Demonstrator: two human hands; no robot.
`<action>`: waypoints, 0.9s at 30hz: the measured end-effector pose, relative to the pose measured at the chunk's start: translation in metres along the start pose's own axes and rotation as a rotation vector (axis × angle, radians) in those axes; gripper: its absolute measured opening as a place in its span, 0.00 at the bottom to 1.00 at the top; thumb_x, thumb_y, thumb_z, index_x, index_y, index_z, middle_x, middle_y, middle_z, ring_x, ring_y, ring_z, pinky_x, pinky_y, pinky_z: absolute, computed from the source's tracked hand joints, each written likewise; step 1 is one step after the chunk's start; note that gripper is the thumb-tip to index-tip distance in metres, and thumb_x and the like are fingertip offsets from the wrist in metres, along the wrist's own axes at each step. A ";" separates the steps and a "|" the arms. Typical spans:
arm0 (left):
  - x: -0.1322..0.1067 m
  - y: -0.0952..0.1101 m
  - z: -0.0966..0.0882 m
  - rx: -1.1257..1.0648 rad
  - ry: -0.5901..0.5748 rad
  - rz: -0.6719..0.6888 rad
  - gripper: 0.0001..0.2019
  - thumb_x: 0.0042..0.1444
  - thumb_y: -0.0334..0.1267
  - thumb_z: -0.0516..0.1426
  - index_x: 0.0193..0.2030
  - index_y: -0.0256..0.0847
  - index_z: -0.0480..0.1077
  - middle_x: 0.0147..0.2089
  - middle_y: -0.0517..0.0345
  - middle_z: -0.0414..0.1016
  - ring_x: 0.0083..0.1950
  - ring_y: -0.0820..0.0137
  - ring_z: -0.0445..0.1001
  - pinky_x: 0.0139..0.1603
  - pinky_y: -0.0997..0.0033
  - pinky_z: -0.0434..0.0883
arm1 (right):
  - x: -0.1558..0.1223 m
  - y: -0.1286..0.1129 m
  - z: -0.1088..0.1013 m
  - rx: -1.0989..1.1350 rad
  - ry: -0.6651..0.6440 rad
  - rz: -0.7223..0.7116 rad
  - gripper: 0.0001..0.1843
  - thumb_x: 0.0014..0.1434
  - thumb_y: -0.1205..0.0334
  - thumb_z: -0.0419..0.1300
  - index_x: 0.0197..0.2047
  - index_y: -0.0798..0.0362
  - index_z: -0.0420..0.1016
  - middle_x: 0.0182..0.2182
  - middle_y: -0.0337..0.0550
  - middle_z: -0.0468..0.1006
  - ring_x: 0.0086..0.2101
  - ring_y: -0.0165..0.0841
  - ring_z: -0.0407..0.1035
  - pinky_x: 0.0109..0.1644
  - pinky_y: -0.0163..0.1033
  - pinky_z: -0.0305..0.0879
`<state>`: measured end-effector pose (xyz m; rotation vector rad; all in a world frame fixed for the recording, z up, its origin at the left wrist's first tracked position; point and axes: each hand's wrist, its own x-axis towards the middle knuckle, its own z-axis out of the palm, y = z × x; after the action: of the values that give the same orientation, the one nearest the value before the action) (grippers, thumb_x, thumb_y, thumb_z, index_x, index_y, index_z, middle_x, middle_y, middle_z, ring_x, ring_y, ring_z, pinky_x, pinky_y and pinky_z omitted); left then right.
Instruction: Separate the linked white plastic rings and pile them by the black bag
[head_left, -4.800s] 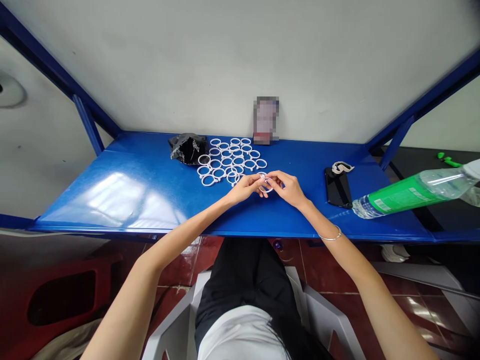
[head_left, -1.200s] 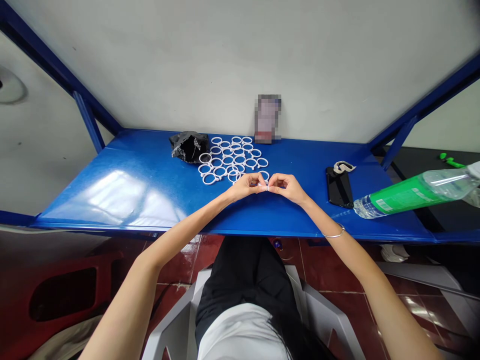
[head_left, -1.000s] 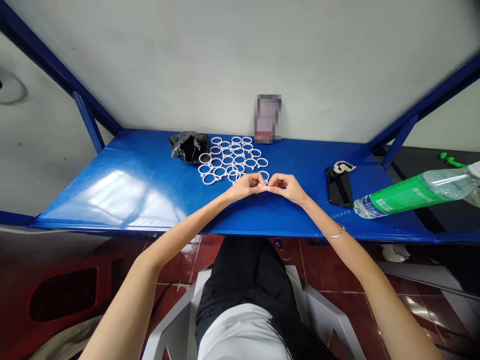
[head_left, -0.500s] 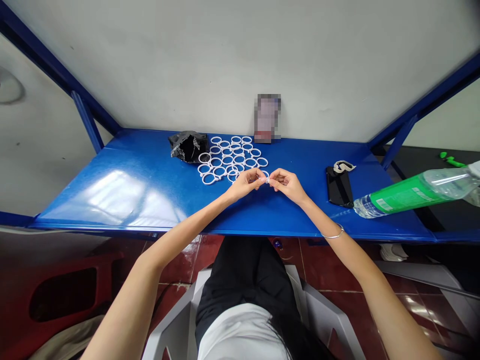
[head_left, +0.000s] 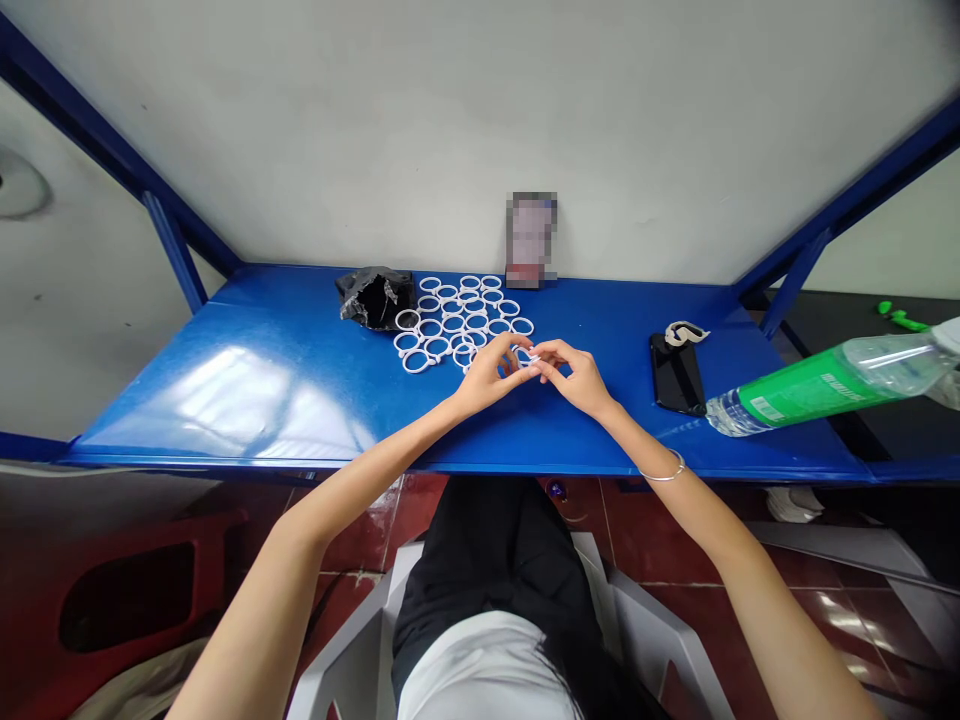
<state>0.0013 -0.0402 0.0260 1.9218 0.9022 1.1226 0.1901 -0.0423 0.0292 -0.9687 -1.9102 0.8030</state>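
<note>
My left hand point(head_left: 489, 375) and my right hand point(head_left: 574, 375) meet over the middle of the blue table point(head_left: 247, 385). Both pinch a small white plastic ring point(head_left: 527, 357) between their fingertips, just in front of a flat cluster of several white rings point(head_left: 457, 320) laid out on the table. My left fingers are partly lifted and spread above the ring. A silver bangle sits on my right wrist.
A crumpled black bag point(head_left: 373, 297) lies left of the rings. A blurred upright card point(head_left: 531, 240) leans on the wall behind. To the right lie a black phone point(head_left: 676, 373), a small white clip point(head_left: 684, 333) and a green-labelled water bottle point(head_left: 825, 385) on its side.
My hands have shifted slightly forward toward the ring cluster, and my left fingers have loosened and spread from a tight pinch. The ring stays between both hands.
</note>
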 end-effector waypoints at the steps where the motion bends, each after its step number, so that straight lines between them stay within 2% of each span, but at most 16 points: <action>1: -0.001 -0.001 0.000 0.046 -0.012 0.028 0.23 0.54 0.54 0.61 0.49 0.40 0.67 0.50 0.49 0.71 0.32 0.75 0.68 0.35 0.72 0.68 | 0.000 -0.001 0.000 -0.004 0.016 0.004 0.14 0.61 0.48 0.59 0.42 0.49 0.74 0.33 0.41 0.79 0.27 0.31 0.73 0.34 0.39 0.71; 4: -0.003 -0.004 0.001 0.193 -0.058 0.087 0.29 0.51 0.55 0.63 0.55 0.42 0.66 0.56 0.47 0.68 0.33 0.74 0.68 0.37 0.71 0.69 | 0.000 -0.004 0.000 -0.009 0.049 0.013 0.14 0.60 0.47 0.60 0.39 0.49 0.74 0.32 0.41 0.79 0.27 0.32 0.72 0.34 0.40 0.71; 8: -0.005 -0.007 0.003 0.279 -0.078 0.085 0.27 0.55 0.54 0.60 0.57 0.44 0.64 0.55 0.48 0.69 0.35 0.71 0.71 0.38 0.71 0.69 | -0.001 -0.005 0.000 -0.006 0.076 0.020 0.15 0.59 0.45 0.61 0.38 0.49 0.74 0.30 0.41 0.78 0.27 0.33 0.72 0.34 0.41 0.71; 15: -0.003 -0.004 0.000 0.280 0.028 0.110 0.22 0.57 0.50 0.60 0.54 0.41 0.67 0.48 0.50 0.72 0.35 0.72 0.69 0.37 0.72 0.67 | -0.001 -0.003 -0.003 -0.070 0.143 -0.021 0.14 0.61 0.48 0.59 0.40 0.49 0.74 0.34 0.43 0.79 0.30 0.33 0.72 0.35 0.40 0.70; 21: -0.002 -0.005 -0.002 0.251 0.084 0.138 0.22 0.57 0.49 0.60 0.55 0.42 0.66 0.50 0.48 0.71 0.37 0.71 0.69 0.37 0.72 0.69 | 0.000 -0.004 -0.005 -0.171 0.147 -0.064 0.12 0.63 0.50 0.58 0.41 0.49 0.75 0.35 0.43 0.79 0.30 0.34 0.71 0.34 0.40 0.69; 27: -0.001 -0.009 -0.001 0.294 0.130 0.236 0.24 0.59 0.47 0.59 0.59 0.42 0.63 0.52 0.46 0.70 0.37 0.72 0.69 0.35 0.73 0.71 | 0.000 -0.003 -0.004 -0.239 0.158 -0.128 0.10 0.63 0.54 0.58 0.42 0.50 0.76 0.35 0.44 0.80 0.29 0.33 0.71 0.32 0.38 0.69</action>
<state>-0.0021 -0.0368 0.0186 2.2621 0.9729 1.3252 0.1929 -0.0428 0.0339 -1.0085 -1.9358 0.4174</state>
